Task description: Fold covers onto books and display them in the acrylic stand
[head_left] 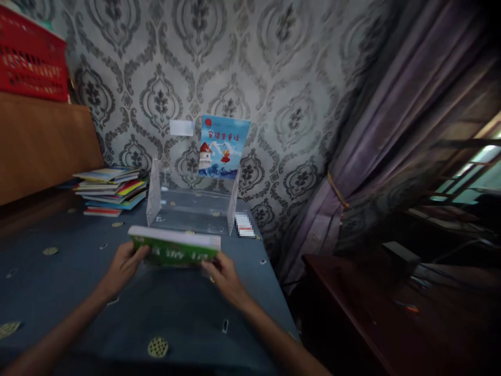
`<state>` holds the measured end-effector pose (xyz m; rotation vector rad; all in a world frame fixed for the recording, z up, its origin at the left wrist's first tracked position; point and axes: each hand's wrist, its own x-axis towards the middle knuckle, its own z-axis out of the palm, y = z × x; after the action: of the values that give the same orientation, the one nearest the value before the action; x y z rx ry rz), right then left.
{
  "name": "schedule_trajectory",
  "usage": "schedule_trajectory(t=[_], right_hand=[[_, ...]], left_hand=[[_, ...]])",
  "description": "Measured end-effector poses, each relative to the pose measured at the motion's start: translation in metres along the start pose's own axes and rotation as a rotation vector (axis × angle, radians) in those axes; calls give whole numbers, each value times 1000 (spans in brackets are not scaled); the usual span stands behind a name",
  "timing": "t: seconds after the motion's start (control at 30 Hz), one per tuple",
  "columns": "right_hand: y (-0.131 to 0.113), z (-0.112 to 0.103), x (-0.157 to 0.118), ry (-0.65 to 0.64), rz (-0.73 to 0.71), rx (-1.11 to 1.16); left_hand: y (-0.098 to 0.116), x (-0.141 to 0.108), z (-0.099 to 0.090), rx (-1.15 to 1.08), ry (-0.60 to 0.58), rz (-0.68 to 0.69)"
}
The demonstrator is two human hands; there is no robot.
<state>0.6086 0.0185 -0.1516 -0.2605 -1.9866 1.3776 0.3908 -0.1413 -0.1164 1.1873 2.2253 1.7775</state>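
Note:
A thick green book is held level above the table, its white page edges facing up. My left hand grips its left end with the thumb on the green cover. At the right end my right hand holds it the same way. The book is slightly blurred. Just beyond it stands a clear plastic rack with upright perforated side panels. A blue picture book with red lettering appears upright above the rack's back right side; what supports it is hard to make out.
On the left lies a stack of books beside a wooden cabinet with a red basket on it. A pixelated white item lies right of the rack. The blue tablecloth ends near a dark red desk and purple curtain.

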Motion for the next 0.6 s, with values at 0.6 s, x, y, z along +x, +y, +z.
schedule_trajectory(t=[0.6], right_hand=[[-35, 5, 108, 327, -135, 39]], left_hand=[[-5, 39, 45, -440, 74, -236]])
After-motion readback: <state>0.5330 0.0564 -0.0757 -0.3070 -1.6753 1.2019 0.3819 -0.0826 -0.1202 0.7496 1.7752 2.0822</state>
